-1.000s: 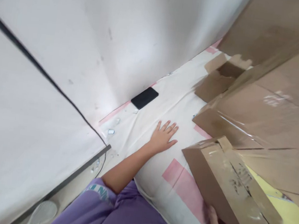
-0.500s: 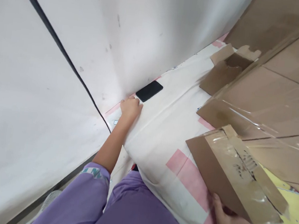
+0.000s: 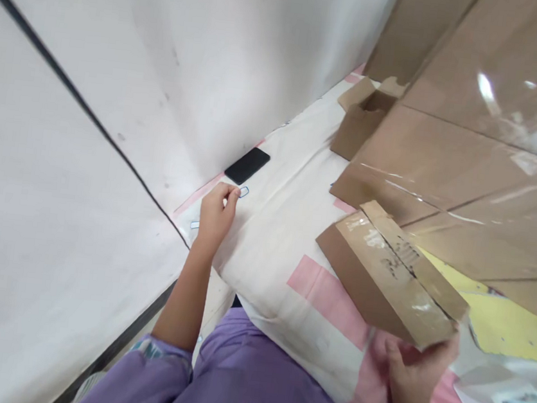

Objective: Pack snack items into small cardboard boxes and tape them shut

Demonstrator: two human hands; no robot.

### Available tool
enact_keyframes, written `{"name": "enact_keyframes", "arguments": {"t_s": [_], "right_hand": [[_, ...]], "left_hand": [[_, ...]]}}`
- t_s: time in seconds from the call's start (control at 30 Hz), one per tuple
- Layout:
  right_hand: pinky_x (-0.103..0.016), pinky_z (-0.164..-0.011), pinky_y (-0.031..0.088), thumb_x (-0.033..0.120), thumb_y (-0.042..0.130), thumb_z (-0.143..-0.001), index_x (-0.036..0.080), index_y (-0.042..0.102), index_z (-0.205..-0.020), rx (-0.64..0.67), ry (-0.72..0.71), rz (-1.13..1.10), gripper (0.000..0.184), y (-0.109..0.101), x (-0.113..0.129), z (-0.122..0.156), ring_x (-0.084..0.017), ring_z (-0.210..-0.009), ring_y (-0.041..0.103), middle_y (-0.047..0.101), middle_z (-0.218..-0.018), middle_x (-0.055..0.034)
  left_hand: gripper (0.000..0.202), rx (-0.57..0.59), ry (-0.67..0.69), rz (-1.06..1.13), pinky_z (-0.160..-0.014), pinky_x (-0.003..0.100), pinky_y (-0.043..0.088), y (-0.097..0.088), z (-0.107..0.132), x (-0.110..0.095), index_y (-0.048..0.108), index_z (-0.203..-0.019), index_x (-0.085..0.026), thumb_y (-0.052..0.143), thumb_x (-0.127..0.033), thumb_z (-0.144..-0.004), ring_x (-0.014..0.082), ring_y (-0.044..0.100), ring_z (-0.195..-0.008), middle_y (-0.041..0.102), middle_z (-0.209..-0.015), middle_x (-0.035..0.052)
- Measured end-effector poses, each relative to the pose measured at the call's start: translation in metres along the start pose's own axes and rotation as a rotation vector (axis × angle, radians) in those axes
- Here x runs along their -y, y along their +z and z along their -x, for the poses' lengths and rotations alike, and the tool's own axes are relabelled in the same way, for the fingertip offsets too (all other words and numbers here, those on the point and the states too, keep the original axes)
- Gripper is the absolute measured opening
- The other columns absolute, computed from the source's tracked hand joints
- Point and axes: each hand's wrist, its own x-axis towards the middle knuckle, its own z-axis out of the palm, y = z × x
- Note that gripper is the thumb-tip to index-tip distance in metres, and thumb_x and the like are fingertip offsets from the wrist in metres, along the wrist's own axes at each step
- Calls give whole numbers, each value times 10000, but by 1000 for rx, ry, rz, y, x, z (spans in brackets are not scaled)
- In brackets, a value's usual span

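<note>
1. Head view, left: the left hand (image 3: 217, 214) pinches a small clear tab (image 3: 244, 191), edged in blue, between thumb and forefinger. The tab juts from the fingertips to the right, long axis slanting slightly up and away.

2. Head view, wall side: a black phone (image 3: 247, 165) lies flat on the cloth (image 3: 279, 212), just beyond the pinch, its length slanting along the wall (image 3: 205, 78). The left hand is much the nearer to it. A second tab (image 3: 195, 225) shows left of the wrist.

3. Head view, right: the right hand (image 3: 416, 370) touches the near corner of a taped box (image 3: 395, 280), thumb apart from the fingers. Some fingertips are hidden, so how firmly it grips cannot be told. The box's long axis runs from that palm up and left, its far end pointing toward the phone.

4. Head view, between: a stretch of cloth parts tab and box, well apart. Stacked cartons (image 3: 477, 160) stand beyond the box.
</note>
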Motion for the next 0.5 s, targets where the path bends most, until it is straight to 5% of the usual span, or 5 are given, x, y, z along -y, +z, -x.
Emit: {"name": "enact_keyframes", "arguments": {"t_s": [0.13,0.2,0.3,0.4,0.5], "right_hand": [[-518,-806,567,548,769,-754,245,603,-1256,-361,-344,-62,609,-22,46,21,-292,-894,655,620,-1033,-100],[-420,-680,558,416,694,-893,258,646,-1161,-196,-389,-88,315,-32,78,35,-224,-700,616,582,-790,-32],[-308,-580,503,364,752,-901,227,630,-1261,189,-389,-110,405,-41,116,40,-166,-627,591,609,-759,-5],[-242,-552,409,194,665,-969,215,659,-1019,358,-339,-102,55,-44,122,35,-103,-595,526,589,-713,31],[-232,-550,358,143,575,-1009,195,612,-865,332,-314,-102,158,-47,106,37,-86,-588,493,582,-705,32]], "left_hand": [[207,271,301,300,-721,293,443,-16,46,-77,658,-899,-203,525,-284,-1034,163,618,-806,673,-857,22],[221,597,444,439,-762,309,474,-17,71,-114,677,-1001,-210,478,-287,-1060,174,640,-859,691,-926,42],[220,1006,676,464,-815,353,487,-8,105,-152,672,-1121,-229,479,-320,-1066,201,657,-924,713,-1000,56],[360,1163,824,401,-804,400,460,12,127,-169,673,-1171,-236,406,-461,-1082,231,646,-921,722,-1031,74],[518,1224,843,359,-801,422,445,30,140,-175,688,-1170,-237,288,-555,-1082,251,635,-924,722,-1022,85]]}}
